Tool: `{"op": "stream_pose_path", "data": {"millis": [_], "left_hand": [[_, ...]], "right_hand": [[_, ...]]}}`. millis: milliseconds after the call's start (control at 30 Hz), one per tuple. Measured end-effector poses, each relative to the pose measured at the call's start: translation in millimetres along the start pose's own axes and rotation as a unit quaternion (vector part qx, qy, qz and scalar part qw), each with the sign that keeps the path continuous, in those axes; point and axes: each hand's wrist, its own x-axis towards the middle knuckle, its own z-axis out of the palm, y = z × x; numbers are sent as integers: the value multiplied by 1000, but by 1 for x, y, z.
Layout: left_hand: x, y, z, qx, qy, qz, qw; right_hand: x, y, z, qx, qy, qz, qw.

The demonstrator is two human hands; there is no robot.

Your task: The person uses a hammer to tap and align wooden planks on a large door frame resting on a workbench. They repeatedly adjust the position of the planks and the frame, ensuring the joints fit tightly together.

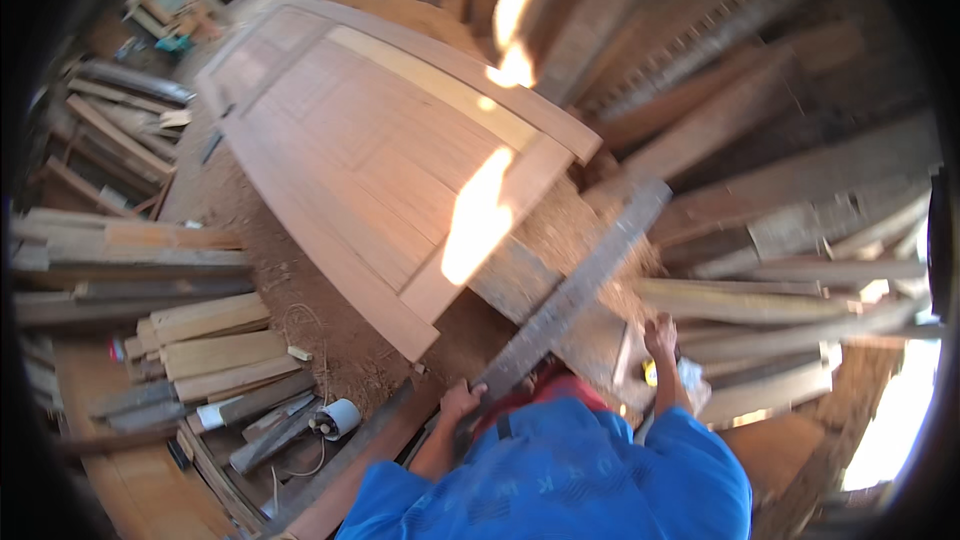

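Note:
My left hand [462, 400] is closed at the near end of a long grey plank [575, 290], which slants away to the right in front of me. To the right, my right hand [660, 337] is raised beside the plank; its fingers look loosely bent and apart, with nothing seen in them. Past the plank lies a large panelled wooden door [350, 150], flat and raised above the ground. A pale strip [435, 85] runs along its right side, and a bright sun patch lies on its near end.
Stacked boards [225, 345] lie on the left, near a white cylindrical object [338, 419] with a cord. Many old timbers [760, 155] fill the right side. Close to my right hand is a clear plastic bag [692, 380]. Sawdust covers the ground [300, 290].

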Motion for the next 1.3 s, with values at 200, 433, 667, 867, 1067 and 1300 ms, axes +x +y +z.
{"op": "stream_pose_path", "data": {"millis": [200, 433, 667, 867, 1067, 1300], "left_hand": [[0, -18, -14, 13, -65, -35, 997], [6, -27, -4, -19, -80, -75, 994], [64, -12, -23, -29, -72, -24, 997], [74, -14, -25, -28, -63, -30, 997], [76, 8, -41, 14, 6, -22, 1000], [97, -131, -72, -659, 301, -149, 673]], "right_hand": [[89, -55, 64, 486, -239, 288, 790], [136, -101, 126, 551, -254, 371, 703], [169, -84, 171, 619, -206, 362, 667], [195, -138, 176, 510, -217, 384, 739], [206, -178, 146, 204, -153, 340, 905], [203, -296, 96, 117, 41, -121, 985]]}}
